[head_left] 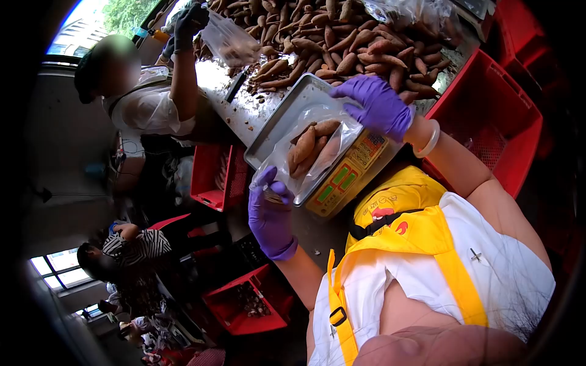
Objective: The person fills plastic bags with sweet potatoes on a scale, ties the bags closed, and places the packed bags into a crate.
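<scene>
A clear plastic bag (pixel 340 135) with several sweet potatoes (pixel 305 150) in it lies on the metal tray (pixel 261 148) of a digital scale (pixel 329 194). My left hand (pixel 268 213), in a purple glove, has its fingers curled at the near left edge of the bag. On the opposite side, my right hand (pixel 379 107), also gloved in purple, reaches over the bag and the tray edge with its fingers stretched and apart. Its palm side is hidden. The scale's green displays face me.
A large heap of sweet potatoes (pixel 342 46) covers the table behind the scale. Red crates stand at the right (pixel 482 110), left (pixel 213 177) and lower left (pixel 244 305). A gloved co-worker (pixel 152 104) holds another bag (pixel 229 39). Another person (pixel 137 244) stands farther back.
</scene>
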The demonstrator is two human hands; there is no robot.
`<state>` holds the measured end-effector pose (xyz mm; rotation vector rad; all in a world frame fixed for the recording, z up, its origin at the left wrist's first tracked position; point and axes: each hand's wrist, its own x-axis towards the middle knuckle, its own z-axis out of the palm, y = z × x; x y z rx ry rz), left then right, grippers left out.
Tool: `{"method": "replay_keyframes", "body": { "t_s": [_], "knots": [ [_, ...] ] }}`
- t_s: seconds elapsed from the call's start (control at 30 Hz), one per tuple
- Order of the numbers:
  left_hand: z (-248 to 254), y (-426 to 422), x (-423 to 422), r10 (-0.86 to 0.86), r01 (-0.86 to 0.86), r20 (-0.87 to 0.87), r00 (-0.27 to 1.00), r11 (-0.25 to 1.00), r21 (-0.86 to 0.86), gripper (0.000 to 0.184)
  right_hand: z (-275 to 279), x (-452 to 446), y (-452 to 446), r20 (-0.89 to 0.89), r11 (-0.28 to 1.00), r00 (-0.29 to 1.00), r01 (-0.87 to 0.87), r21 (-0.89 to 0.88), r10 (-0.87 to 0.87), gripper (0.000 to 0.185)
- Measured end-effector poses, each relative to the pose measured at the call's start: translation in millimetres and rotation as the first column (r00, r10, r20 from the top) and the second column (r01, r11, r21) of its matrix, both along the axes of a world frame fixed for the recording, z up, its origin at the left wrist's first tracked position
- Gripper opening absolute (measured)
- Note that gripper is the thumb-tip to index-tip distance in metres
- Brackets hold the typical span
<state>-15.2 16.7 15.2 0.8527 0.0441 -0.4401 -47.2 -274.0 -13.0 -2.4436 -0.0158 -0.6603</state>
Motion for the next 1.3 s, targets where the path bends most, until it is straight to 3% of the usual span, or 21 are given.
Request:
{"method": "replay_keyframes", "body": {
  "t_s": [0.1,0.17,0.23,0.3,0.37,0.5,0.53,0.57,0.63,0.7,0.77,0.8,0.87,0.9,0.97,1.03,1.1,1.17,1.23,1.27,1.3],
  "knots": [
    [1.4,-3.9,5.0,-0.27,0.254,0.175,0.947,0.961,0.109,0.047,11.4,6.4,64.0,0.091,0.976,0.987,-0.113,-0.186,0.131,0.064],
    [6.6,-9.7,-0.8,-0.257,0.218,0.235,0.937,0.959,0.181,0.051,-20.3,29.0,70.1,-0.132,0.974,0.991,-0.064,-0.219,0.036,0.071],
    [-2.5,-4.2,-10.0,-0.154,0.116,0.226,0.962,0.978,0.172,0.05,-95.0,55.3,28.2,-0.186,0.803,0.913,0.206,-0.559,-0.363,0.07],
    [-14.4,13.7,-19.4,-0.185,0.179,0.109,0.977,0.982,0.061,0.049,-57.1,26.8,-17.1,-0.64,0.921,0.667,0.219,-0.321,-0.382,0.056],
    [-23.6,20.2,-30.0,-0.213,0.216,0.04,0.976,0.971,-0.101,0.05,-54.3,-9.9,-52.0,-0.732,0.99,0.67,0.131,-0.048,-0.124,0.029],
    [-13.0,7.7,-36.3,-0.182,0.193,0.076,0.98,0.965,-0.177,0.052,-19.6,-34.5,-36.9,-0.732,0.969,0.667,0.063,0.237,0.136,0.024],
    [-6.9,3.8,-33.3,-0.19,0.209,0.154,0.97,0.971,-0.119,0.054,-15.2,-27.6,-29.5,-0.549,0.78,0.73,0.035,0.625,0.407,0.023],
    [-1.9,-0.1,-28.9,-0.2,0.219,0.236,0.951,0.974,-0.06,0.057,-8.5,-19.3,-20.6,-0.261,0.448,0.772,-0.034,0.893,0.579,0.023],
    [-0.6,-8.5,-12.7,-0.144,0.085,0.413,0.899,0.984,0.159,0.06,15.4,-0.2,9.8,0.136,0.007,0.732,-0.189,0.982,0.668,0.027],
    [2.5,-20.2,6.9,-0.174,-0.053,0.577,0.798,0.933,0.355,0.058,32.2,17.5,42.8,0.266,0.027,0.688,-0.383,0.923,0.675,0.029],
    [7.3,-32.5,16.9,-0.12,-0.089,0.596,0.794,0.947,0.309,0.046,-16.1,43.5,56.6,0.228,0.465,0.767,-0.565,0.681,0.599,0.039],
    [2.4,-33.3,23.3,-0.112,-0.094,0.596,0.795,0.948,0.304,0.047,42.3,33.7,64.1,0.426,0.529,0.678,-0.735,0.425,0.599,0.04],
    [-5.8,-25.1,41.1,-0.177,-0.119,0.588,0.789,0.895,0.43,0.047,34.2,45.9,53.7,0.407,0.663,0.686,-0.715,0.222,0.603,0.04],
    [-13.6,-24.5,52.6,-0.16,-0.095,0.511,0.845,0.895,0.436,0.027,25.0,51.4,49.2,0.352,0.716,0.717,-0.68,0.161,0.602,0.039],
    [-12.4,-27.9,61.1,-0.237,0.042,0.327,0.915,0.861,0.506,0.021,12.1,56.5,55.5,0.31,0.708,0.754,-0.654,0.268,0.579,0.033],
    [-1.6,-34.7,59.3,-0.307,0.135,0.376,0.874,0.898,0.419,0.022,30.0,51.6,67.8,0.318,0.753,0.764,-0.631,0.185,0.562,0.034],
    [18.1,-45.2,48.3,-0.462,0.262,0.284,0.84,0.804,0.534,0.023,17.8,62.3,80.1,0.376,0.497,0.697,-0.707,0.503,0.61,0.032],
    [6.8,-41.1,59.0,-0.527,0.28,0.268,0.807,0.74,0.612,0.024,10.4,64.6,80.6,0.326,0.409,0.712,-0.65,0.641,0.622,0.028],
    [-12.2,-41.3,58.8,-0.414,0.223,0.312,0.855,0.837,0.5,0.017,-11.6,62.1,71.3,0.186,0.142,0.757,-0.346,0.928,0.627,0.026],
    [-16.6,-41.9,53.1,-0.309,0.027,0.389,0.868,0.812,0.584,0.017,-30.2,56.8,62.8,0.08,0.198,0.828,-0.225,0.954,0.555,0.023],
    [-24.1,-31.9,58.4,-0.367,-0.251,0.506,0.78,0.558,0.791,0.022,-15.2,44.1,53.3,-0.002,0.286,0.837,-0.184,0.94,0.547,0.02]
  ]
}}
